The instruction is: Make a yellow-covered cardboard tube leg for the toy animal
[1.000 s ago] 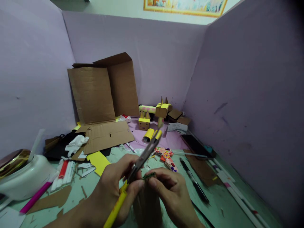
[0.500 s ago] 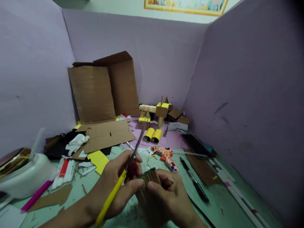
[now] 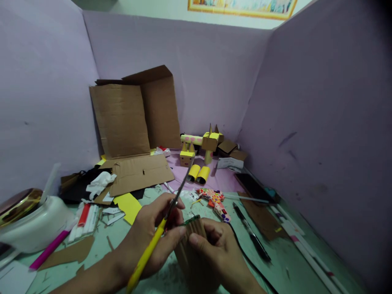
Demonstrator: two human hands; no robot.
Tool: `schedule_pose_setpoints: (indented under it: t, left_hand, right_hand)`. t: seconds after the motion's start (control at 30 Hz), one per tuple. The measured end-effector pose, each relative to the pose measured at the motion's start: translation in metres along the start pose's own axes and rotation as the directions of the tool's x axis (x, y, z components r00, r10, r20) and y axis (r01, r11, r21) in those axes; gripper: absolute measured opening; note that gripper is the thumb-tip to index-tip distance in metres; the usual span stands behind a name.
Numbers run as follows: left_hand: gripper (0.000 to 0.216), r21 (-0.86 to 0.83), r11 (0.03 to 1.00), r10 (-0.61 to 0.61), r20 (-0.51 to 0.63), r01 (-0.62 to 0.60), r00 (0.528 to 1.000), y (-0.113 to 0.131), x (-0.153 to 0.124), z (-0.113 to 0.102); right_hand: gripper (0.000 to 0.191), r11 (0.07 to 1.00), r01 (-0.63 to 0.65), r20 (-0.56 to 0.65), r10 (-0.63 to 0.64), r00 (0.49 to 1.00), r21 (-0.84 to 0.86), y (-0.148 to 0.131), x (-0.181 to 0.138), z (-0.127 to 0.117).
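Both my hands hold a brown piece of cardboard (image 3: 196, 257) low in front of me, its upper edge dark green. My left hand (image 3: 156, 232) is closed, the thumb pressed on the cardboard's upper left edge. Across that same hand lie yellow-handled scissors (image 3: 156, 239), blades pointing up and away, handle toward me; how the fingers keep them is partly hidden. My right hand (image 3: 219, 253) pinches the cardboard's right side between thumb and bent fingers. Just beyond the hands, a flower-patterned glue gun (image 3: 216, 200) rests on the green tabletop.
Cardboard panels (image 3: 122, 118) lean at the back left. Yellow tubes (image 3: 202, 174) and a small yellow-topped cardboard figure (image 3: 186, 157) stand beyond. A black pen (image 3: 251, 233) lies right, markers (image 3: 85, 224) and a white pot (image 3: 33, 224) left. Lilac walls (image 3: 324, 122) enclose the table.
The whole view has shifted slightly. The scissors' tips have swung a little to the right. Both hands keep their hold on the cardboard.
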State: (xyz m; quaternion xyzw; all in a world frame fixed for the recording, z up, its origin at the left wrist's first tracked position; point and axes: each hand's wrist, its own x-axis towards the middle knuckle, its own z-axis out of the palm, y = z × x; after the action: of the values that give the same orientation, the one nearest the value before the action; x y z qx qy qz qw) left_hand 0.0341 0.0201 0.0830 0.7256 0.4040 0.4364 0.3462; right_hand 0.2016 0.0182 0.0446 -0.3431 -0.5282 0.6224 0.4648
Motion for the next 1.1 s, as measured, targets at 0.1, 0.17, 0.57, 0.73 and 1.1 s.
schedule_pose_setpoints:
  t: [0.1,0.17,0.57,0.73,1.1]
  left_hand:
    - [0.023,-0.157,0.984,-0.085,0.007,0.085,0.996,0.001,0.005,-0.005]
    - [0.025,-0.28,0.949,-0.154,-0.018,0.143,0.988,0.001,0.01,-0.009]
    - [0.042,-0.62,0.782,-0.459,-0.513,0.056,0.725,-0.031,0.019,0.0]
    - [0.047,-0.628,0.769,-0.489,-0.463,0.116,0.739,-0.032,-0.016,0.041]
    - [0.039,-0.256,0.933,-0.327,-0.316,0.252,0.891,-0.002,-0.022,0.01]
  right_hand:
    - [0.044,0.978,-0.109,0.167,0.079,0.983,0.177,0.0,0.0,-0.004]
    - [0.058,0.885,-0.332,0.346,0.215,0.913,0.327,0.0,0.0,-0.005]
    - [0.07,0.802,0.097,-0.099,-0.047,0.994,0.59,0.001,0.013,-0.009]
    - [0.045,0.816,0.21,-0.393,0.023,0.919,0.539,0.004,0.029,0.009]
    - [0.019,0.973,-0.133,0.171,0.1,0.98,0.191,0.004,-0.01,0.018]
